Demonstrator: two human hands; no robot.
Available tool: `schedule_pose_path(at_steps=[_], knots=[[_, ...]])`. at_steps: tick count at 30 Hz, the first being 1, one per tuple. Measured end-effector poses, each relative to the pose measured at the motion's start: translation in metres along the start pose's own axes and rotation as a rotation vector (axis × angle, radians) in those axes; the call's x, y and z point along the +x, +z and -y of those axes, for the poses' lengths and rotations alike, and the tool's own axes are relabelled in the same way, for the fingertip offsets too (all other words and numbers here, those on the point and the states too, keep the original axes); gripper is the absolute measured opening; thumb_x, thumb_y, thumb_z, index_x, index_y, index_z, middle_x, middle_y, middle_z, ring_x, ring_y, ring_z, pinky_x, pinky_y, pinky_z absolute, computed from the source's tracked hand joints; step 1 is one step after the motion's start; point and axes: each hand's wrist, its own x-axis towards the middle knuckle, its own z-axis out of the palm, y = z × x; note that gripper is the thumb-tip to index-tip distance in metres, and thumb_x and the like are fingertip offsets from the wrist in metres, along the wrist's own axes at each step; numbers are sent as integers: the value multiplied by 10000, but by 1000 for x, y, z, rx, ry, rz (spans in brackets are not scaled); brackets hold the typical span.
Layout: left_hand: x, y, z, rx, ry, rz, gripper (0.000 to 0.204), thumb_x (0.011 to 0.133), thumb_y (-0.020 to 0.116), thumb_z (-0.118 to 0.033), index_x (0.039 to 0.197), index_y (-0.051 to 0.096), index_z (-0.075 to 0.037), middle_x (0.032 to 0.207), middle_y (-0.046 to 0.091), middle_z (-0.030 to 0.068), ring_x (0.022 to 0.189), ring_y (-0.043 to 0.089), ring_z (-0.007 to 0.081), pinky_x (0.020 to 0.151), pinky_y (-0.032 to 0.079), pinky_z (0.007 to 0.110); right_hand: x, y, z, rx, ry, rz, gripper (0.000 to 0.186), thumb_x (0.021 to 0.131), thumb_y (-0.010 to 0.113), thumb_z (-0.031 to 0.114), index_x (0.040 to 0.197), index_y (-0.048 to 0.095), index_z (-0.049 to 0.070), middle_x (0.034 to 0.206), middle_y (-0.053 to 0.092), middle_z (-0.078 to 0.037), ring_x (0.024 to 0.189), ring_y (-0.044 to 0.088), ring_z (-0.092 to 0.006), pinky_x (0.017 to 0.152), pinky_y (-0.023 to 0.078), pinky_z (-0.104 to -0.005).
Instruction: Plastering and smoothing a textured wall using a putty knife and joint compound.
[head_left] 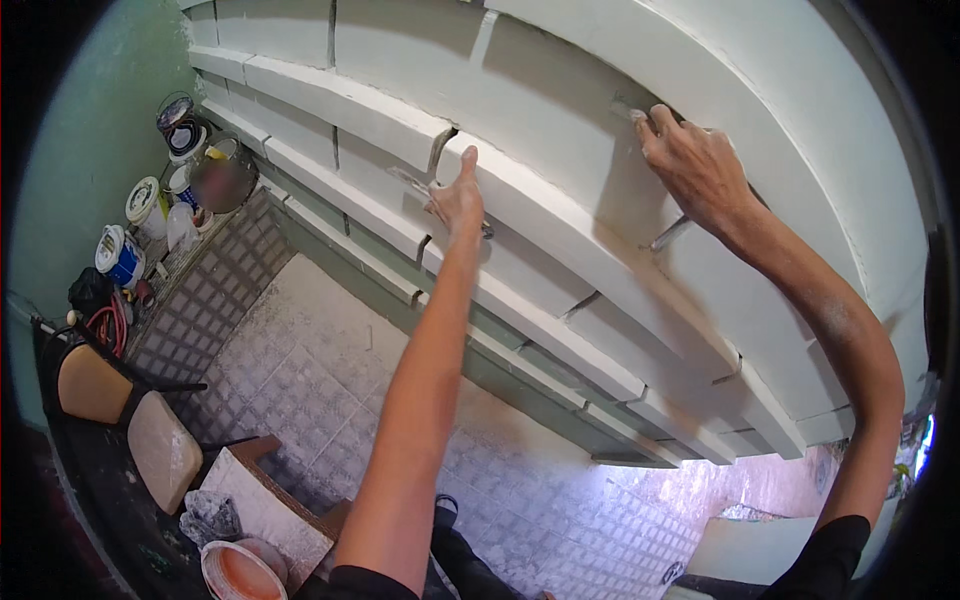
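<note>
Flat tool (407, 182) fills left grip (459, 207), right grip (698, 168) pinches thin piece (627, 110), and a bucket (120, 257) bears print.

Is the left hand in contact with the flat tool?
Touching: the head view shows the left hand gripping the flat tool, one end sticking out.

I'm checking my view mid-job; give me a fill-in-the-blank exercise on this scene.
Of the left hand and right hand, the one higher in the picture is the ____.
The long ledges near the left hand are coloured ____.
The sleeves at the lower edge are ____.
The chair stands on the picture's ____ side.
Missing words: right; white; black; left.
</note>
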Motion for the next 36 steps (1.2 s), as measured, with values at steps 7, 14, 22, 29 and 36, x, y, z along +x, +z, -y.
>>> schedule_pose_path(at_steps=[7, 14, 22, 29, 36], knots=[[-15, 12, 1, -40, 62, -190, 1096, 695, 762, -573, 1368, 295, 155, 1293, 344, 370, 1262, 349, 456, 1078, 318, 500, 61, 13, 18, 76, -129, -171, 165, 833, 583, 117, 985, 593, 53, 936, 519, -103, 746, 619, -185, 532, 509, -321], [-26, -8, -22, 151, 327, -354, 889, 743, 764, -472, 1349, 354, 34, 1256, 335, 305, 1180, 414, 434, 1017, 357, 501, 22, 2, 1, -31, -143, -87, 126, 809, 626, 93, 914, 600, 28, 930, 505, -86, 801, 613, -154, 549, 531, -305], [-67, -18, -11, 270, 796, -69, 402, 868, 666, -273, 1195, 575, -57, 1086, 471, 184, 1045, 519, 378, 938, 413, 487, 55, 16, 2, 9, -183, -161, 304, 868, 534, 89, 1158, 513, -2, 994, 502, -96, 829, 621, -206, 577, 510, -337], [-76, -3, -1, 251, 683, -35, 435, 834, 694, -290, 1189, 569, -71, 1056, 475, 201, 978, 547, 389, 860, 452, 496, 59, 9, 4, -19, -306, -161, 146, 835, 589, 65, 975, 563, 32, 959, 516, -124, 809, 607, -196, 588, 511, -314], [-79, 1, 3, 247, 687, -97, 418, 831, 679, -267, 1195, 559, -101, 1024, 487, 203, 971, 548, 397, 853, 449, 500, 31, 25, -14, -5, -318, -223, 149, 850, 577, 81, 997, 557, 67, 932, 493, -109, 796, 595, -193, 596, 499, -322]])
